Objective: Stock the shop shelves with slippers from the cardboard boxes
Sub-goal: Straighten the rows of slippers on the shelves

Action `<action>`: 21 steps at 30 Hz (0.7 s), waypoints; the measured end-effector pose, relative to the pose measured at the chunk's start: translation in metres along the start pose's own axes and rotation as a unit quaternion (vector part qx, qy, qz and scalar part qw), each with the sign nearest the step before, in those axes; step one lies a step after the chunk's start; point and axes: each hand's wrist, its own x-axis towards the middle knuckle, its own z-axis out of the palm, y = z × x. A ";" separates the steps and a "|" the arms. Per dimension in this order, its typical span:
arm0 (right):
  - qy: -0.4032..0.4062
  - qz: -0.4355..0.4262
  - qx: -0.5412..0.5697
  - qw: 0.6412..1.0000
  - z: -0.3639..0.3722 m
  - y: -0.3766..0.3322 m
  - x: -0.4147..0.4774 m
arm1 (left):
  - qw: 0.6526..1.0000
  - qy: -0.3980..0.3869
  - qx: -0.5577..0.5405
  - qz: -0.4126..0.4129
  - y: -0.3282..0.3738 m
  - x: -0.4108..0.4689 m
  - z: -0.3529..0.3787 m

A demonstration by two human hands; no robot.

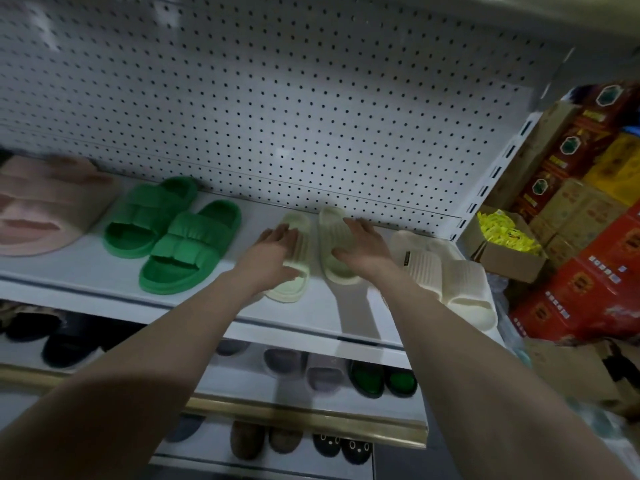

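Two pale green slippers lie side by side on the white shelf (86,271), toes toward me. My left hand (273,252) rests on the left pale green slipper (294,285), thumb curled over its strap. My right hand (362,249) lies across the right pale green slipper (329,233), fingers spread over its strap. A bright green pair (173,233) stands to the left of them. A cream pair (457,282) stands to the right, near the shelf's end.
A pink slipper (45,206) lies at the far left. A white pegboard (277,98) backs the shelf. Lower shelves (311,407) hold dark, grey and green slippers. Stacked red and brown cartons (581,237) and an open cardboard box (509,261) of yellow packets stand at the right.
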 end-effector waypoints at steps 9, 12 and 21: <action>-0.037 0.024 0.012 0.999 0.018 -0.003 0.017 | 0.999 0.043 -0.018 0.027 -0.010 0.003 0.003; -0.039 0.034 0.023 0.998 0.021 -0.004 0.020 | 0.999 0.030 -0.018 0.028 -0.013 0.003 0.005; -0.015 0.050 0.025 0.998 0.023 -0.008 0.015 | 0.999 0.012 -0.037 0.025 -0.015 0.001 0.008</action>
